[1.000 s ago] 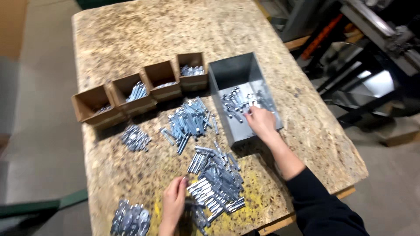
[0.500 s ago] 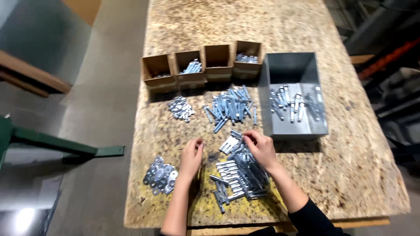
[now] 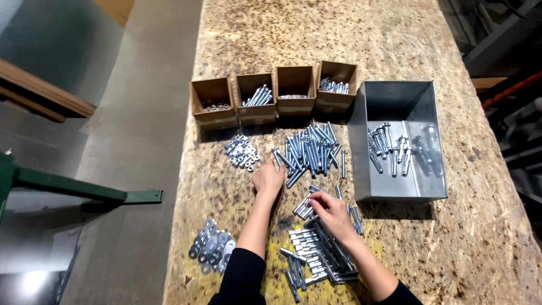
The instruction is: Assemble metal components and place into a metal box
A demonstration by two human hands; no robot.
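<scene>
Near bolt pile (image 3: 319, 254): silver anchor bolts, loosely heaped at the table's front edge, partly over a yellow-painted patch (image 3: 276, 271) of the board. Right hand (image 3: 332, 213) rests on the top of this pile, fingers curled down among the bolts; whether they pinch one cannot be told.

Middle bolt pile (image 3: 310, 151): longer silver bolts, fanned out just in front of the cardboard boxes. Left hand (image 3: 269, 178) lies at its lower left edge, palm down, fingers bent toward the bolts; grip cannot be told.

Small fittings (image 3: 241, 152): cluster of short silver pieces, left of the middle pile, just beyond the left hand.

Flat plates (image 3: 212, 245): overlapping silver discs or tabs, at the table's left edge, well apart from both hands.

Cardboard boxes (image 3: 274, 93): four, open-topped, in a row side by side. Each holds silver hardware; the second from left shows long bolts.

Metal bin (image 3: 395, 101): grey, rectangular, right of the boxes and touching the last one. Holds a scatter of bolts across its floor.

Table (image 3: 339, 39): chipboard top, bare at the far end.

Floor (image 3: 130, 113): grey concrete, left of the table, with a green steel frame (image 3: 68, 189) on it.
</scene>
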